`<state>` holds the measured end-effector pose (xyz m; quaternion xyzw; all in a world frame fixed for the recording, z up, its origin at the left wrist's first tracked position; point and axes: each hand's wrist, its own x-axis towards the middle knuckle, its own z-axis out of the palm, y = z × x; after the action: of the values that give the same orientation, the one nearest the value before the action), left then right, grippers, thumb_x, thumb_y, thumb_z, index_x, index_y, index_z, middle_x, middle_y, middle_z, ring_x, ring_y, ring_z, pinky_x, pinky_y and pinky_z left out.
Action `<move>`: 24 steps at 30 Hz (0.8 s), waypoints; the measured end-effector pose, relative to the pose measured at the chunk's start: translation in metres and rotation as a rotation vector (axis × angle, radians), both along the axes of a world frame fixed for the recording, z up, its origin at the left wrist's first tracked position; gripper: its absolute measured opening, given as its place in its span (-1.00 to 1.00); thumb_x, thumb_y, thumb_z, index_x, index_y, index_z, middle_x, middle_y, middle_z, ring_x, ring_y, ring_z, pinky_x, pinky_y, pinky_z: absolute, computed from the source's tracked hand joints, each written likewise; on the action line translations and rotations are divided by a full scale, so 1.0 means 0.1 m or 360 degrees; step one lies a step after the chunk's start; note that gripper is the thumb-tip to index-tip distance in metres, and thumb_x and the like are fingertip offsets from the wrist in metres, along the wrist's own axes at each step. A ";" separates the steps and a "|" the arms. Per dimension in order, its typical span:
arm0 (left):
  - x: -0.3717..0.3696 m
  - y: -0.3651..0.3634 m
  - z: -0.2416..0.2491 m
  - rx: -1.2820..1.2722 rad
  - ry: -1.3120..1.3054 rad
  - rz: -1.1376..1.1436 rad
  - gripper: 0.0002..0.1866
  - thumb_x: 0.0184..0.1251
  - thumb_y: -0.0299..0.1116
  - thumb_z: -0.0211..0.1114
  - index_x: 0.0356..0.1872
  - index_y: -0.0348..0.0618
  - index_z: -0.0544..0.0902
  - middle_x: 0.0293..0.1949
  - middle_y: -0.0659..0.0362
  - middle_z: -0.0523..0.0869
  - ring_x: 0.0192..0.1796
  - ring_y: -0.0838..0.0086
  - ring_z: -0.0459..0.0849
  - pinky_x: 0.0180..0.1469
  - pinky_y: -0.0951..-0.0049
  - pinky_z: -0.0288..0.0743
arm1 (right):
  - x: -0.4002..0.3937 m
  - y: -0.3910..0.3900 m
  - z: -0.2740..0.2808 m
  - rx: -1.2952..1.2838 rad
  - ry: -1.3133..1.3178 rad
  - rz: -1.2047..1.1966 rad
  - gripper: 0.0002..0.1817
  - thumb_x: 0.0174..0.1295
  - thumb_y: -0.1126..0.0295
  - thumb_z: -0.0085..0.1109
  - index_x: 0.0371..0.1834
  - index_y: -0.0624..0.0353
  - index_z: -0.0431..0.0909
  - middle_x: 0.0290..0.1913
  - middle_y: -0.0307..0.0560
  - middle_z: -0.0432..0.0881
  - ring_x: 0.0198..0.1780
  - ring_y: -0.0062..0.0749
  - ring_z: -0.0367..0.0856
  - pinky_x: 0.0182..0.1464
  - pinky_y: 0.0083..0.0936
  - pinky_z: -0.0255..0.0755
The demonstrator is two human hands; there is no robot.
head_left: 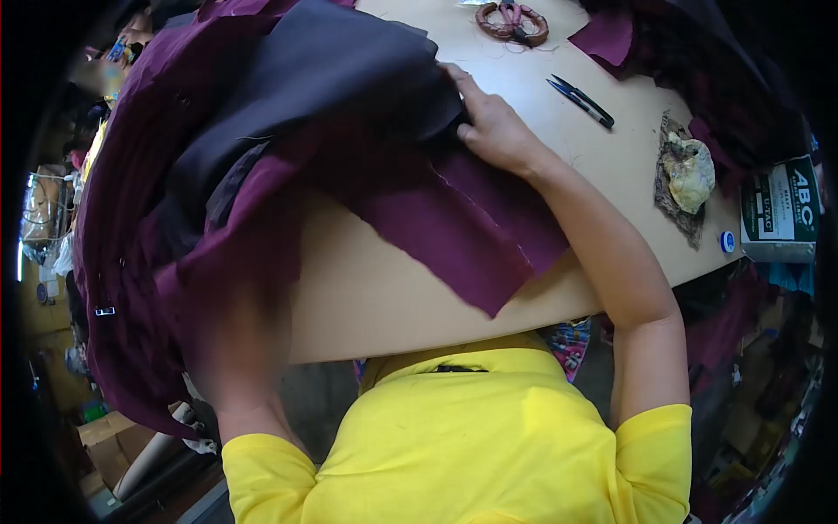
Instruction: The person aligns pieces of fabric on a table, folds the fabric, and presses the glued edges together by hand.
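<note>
A large maroon garment (131, 227) with black lining (323, 70) lies bunched over the left and middle of the table. My right hand (493, 122) is at the right edge of the black cloth, its fingers bent and pressed on that edge. Below it, a maroon flap (436, 218) with a pale frayed seam spreads toward the table's front edge. My left hand (240, 306) is at the lower left against the maroon cloth, badly blurred, and its fingers cannot be made out.
Black thread snips (583, 102) lie on the table (594, 175), right of my right hand. Beyond are a brown ring-shaped bundle (515, 24), a yellowish lump on a dark scrap (688, 173), a small blue-white round item (727, 242), an ABC box (779, 210) and more dark cloth (724, 79).
</note>
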<state>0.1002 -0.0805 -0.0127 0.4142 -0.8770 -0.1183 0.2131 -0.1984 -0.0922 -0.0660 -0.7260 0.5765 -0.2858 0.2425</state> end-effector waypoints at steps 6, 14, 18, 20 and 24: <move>-0.08 0.20 -0.10 0.0078 0.0435 0.0177 -0.66 0.31 -0.22 0.18 0.03 -0.15 0.54 -0.06 0.05 0.59 -0.06 0.39 0.56 0.03 0.41 0.41 | 0.15 0.16 0.05 0.0020 0.0223 -0.0159 -0.10 -0.06 0.51 0.04 0.44 -0.11 -0.10 -0.33 0.28 0.58 -0.19 0.20 0.56 -0.05 -0.06 0.40; -0.77 0.37 -0.20 -0.0117 0.0267 0.0193 -0.81 0.30 -0.33 0.19 -0.13 -0.16 0.59 -0.20 0.09 0.59 -0.19 0.44 0.57 -0.04 0.46 0.42 | 0.17 0.17 0.04 -0.0097 0.0305 -0.0172 -0.13 -0.06 0.47 0.06 0.42 -0.04 -0.05 -0.40 0.27 0.59 -0.28 0.18 0.59 -0.12 -0.04 0.43; -0.87 0.38 -0.32 -0.0138 0.0240 0.0080 -0.82 0.25 -0.38 0.21 -0.15 -0.16 0.59 -0.21 0.09 0.59 -0.19 0.41 0.58 -0.04 0.44 0.43 | 0.23 0.10 0.10 -0.0112 0.0166 -0.0193 -0.11 -0.08 0.55 0.04 0.42 -0.02 -0.06 -0.36 0.36 0.57 -0.21 0.25 0.55 -0.06 -0.05 0.38; -0.89 0.28 -0.45 0.0218 0.0453 0.0116 -0.83 0.23 -0.40 0.21 -0.17 -0.16 0.59 -0.22 0.08 0.59 -0.18 0.40 0.58 -0.04 0.43 0.44 | 0.23 -0.04 -0.01 -0.0267 0.0099 -0.0197 -0.12 -0.10 0.60 0.00 0.42 0.00 -0.06 -0.37 0.38 0.56 -0.21 0.27 0.55 -0.05 -0.04 0.37; -0.94 0.05 -0.69 0.0750 0.0702 0.0256 -0.83 0.19 -0.45 0.23 -0.19 -0.16 0.59 -0.23 0.08 0.58 -0.18 0.37 0.59 -0.04 0.41 0.44 | 0.16 -0.22 -0.13 -0.0402 0.0073 -0.0326 -0.10 -0.14 0.69 -0.09 0.42 0.00 -0.06 -0.40 0.38 0.56 -0.23 0.28 0.55 -0.08 -0.03 0.38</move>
<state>0.0065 -0.0753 -0.0813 0.4843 -0.7227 -0.3876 0.3050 -0.1823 -0.1142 -0.0790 -0.6945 0.6123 -0.3627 0.1058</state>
